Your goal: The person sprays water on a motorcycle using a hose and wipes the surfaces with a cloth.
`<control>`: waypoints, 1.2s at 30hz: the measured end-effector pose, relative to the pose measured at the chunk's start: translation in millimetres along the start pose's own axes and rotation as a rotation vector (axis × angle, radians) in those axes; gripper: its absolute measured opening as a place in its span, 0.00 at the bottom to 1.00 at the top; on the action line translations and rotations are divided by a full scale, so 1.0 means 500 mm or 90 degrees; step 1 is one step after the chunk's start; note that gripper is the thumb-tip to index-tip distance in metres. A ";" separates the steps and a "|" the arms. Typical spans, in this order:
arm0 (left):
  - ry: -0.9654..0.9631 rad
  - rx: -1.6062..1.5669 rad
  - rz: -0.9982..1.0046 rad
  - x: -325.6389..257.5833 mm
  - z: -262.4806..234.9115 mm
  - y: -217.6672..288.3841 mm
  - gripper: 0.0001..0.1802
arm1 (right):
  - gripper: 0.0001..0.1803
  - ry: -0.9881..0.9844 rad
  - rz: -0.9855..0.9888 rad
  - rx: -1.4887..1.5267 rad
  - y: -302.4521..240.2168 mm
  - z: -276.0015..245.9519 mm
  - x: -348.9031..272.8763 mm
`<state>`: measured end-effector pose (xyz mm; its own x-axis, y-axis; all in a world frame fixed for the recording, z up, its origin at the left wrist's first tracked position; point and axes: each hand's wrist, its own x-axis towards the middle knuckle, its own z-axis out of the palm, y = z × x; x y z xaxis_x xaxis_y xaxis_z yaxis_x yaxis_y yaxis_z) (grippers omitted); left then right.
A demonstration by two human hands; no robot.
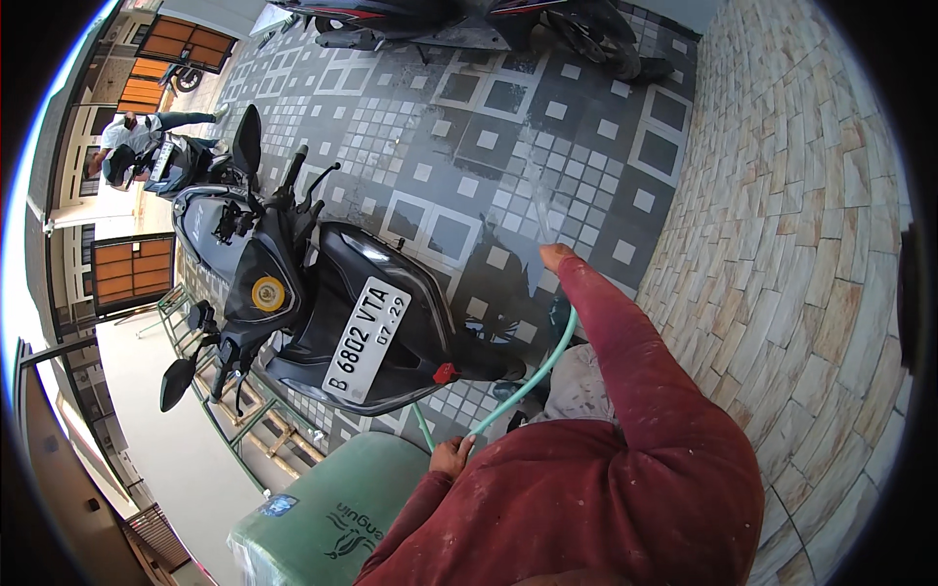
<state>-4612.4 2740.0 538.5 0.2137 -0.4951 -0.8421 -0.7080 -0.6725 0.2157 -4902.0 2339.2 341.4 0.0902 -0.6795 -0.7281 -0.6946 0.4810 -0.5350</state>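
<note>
My right hand (557, 257) is stretched out ahead in a dark red sleeve and grips the end of a thin green hose (532, 379). A faint jet of water (539, 200) leaves it toward the patterned tiled floor (508, 127). Lower down, my left hand (451, 457) is closed around the same hose, which runs between the two hands. A black motor scooter (322, 293) with a white number plate stands just left of my right hand; wet patches show on the tiles around it.
A green plastic tank (322, 523) sits below my left hand. More motorbikes (586, 29) are parked at the far end. A stone-clad wall (801, 244) runs along the right. A green metal gate (230, 415) lies beside the scooter. Beyond it a person (132, 137) sits on another bike.
</note>
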 end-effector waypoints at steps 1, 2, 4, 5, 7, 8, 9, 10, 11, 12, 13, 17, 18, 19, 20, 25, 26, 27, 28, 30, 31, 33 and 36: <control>0.009 -0.006 0.008 -0.004 0.002 -0.003 0.34 | 0.24 -0.104 -0.014 -0.116 0.001 0.015 0.001; 0.014 -0.003 0.017 -0.006 0.004 -0.005 0.34 | 0.21 -0.189 -0.025 -0.231 0.004 0.030 0.004; 0.025 -0.004 0.024 -0.009 0.006 -0.009 0.35 | 0.19 -0.264 -0.347 -0.557 0.015 0.077 0.004; 0.012 0.009 0.020 -0.015 0.009 -0.012 0.35 | 0.19 -0.270 -0.353 -0.562 0.022 0.105 0.002; 0.002 0.019 0.018 -0.019 0.012 -0.014 0.35 | 0.19 -0.387 -0.408 -0.677 0.035 0.160 0.000; -0.006 0.033 0.018 -0.024 0.015 -0.015 0.35 | 0.19 -0.373 -0.414 -0.671 0.040 0.186 0.000; -0.031 0.054 0.000 -0.030 0.018 -0.016 0.35 | 0.19 -0.383 -0.419 -0.651 0.044 0.209 0.001; -0.013 0.043 0.013 -0.035 0.021 -0.018 0.35 | 0.19 -0.412 -0.436 -0.657 0.044 0.229 0.004; -0.017 0.050 0.012 -0.039 0.023 -0.019 0.35 | 0.19 -0.396 -0.427 -0.635 0.044 0.244 0.007; -0.036 0.066 -0.006 -0.046 0.026 -0.022 0.35 | 0.19 -0.368 -0.436 -0.628 0.040 0.257 0.014; -0.020 0.058 0.009 -0.050 0.027 -0.025 0.35 | 0.19 -0.333 -0.433 -0.635 0.035 0.264 0.021; 0.010 0.031 -0.002 -0.061 0.030 -0.043 0.35 | 0.18 -0.142 -0.240 -0.380 0.004 0.256 0.055; -0.002 0.034 -0.024 -0.061 0.031 -0.048 0.35 | 0.18 -0.158 -0.249 -0.390 -0.004 0.246 0.062; 0.011 0.026 -0.006 -0.061 0.031 -0.053 0.35 | 0.18 -0.159 -0.251 -0.409 -0.013 0.234 0.068; 0.030 0.006 -0.006 -0.057 0.031 -0.056 0.35 | 0.17 -0.095 -0.300 -0.473 -0.022 0.223 0.072; 0.049 -0.003 -0.014 -0.036 0.028 -0.068 0.35 | 0.18 -0.070 -0.212 -0.372 -0.075 0.145 0.071; 0.052 -0.010 -0.018 -0.033 0.027 -0.069 0.36 | 0.18 -0.074 -0.230 -0.427 -0.084 0.130 0.064; 0.044 -0.019 -0.038 -0.025 0.025 -0.068 0.36 | 0.18 -0.047 -0.246 -0.418 -0.097 0.115 0.058; 0.060 -0.017 -0.017 -0.024 0.024 -0.069 0.36 | 0.18 -0.056 -0.219 -0.371 -0.106 0.102 0.048; 0.041 -0.035 -0.044 -0.019 0.022 -0.069 0.36 | 0.19 -0.063 -0.190 -0.323 -0.123 0.081 0.033; 0.055 -0.031 -0.020 -0.018 0.021 -0.070 0.36 | 0.19 -0.037 -0.140 -0.246 -0.128 0.074 0.026; 0.032 -0.039 -0.044 -0.018 0.019 -0.070 0.36 | 0.20 -0.011 -0.090 -0.168 -0.134 0.070 0.019; 0.038 -0.034 -0.034 -0.020 0.017 -0.069 0.36 | 0.20 0.008 -0.075 -0.136 -0.123 0.078 0.024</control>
<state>-4595.6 2773.0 535.3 0.2908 -0.4881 -0.8229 -0.6582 -0.7263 0.1982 -4830.2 2323.1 348.8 0.1713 -0.7315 -0.6600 -0.8150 0.2711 -0.5121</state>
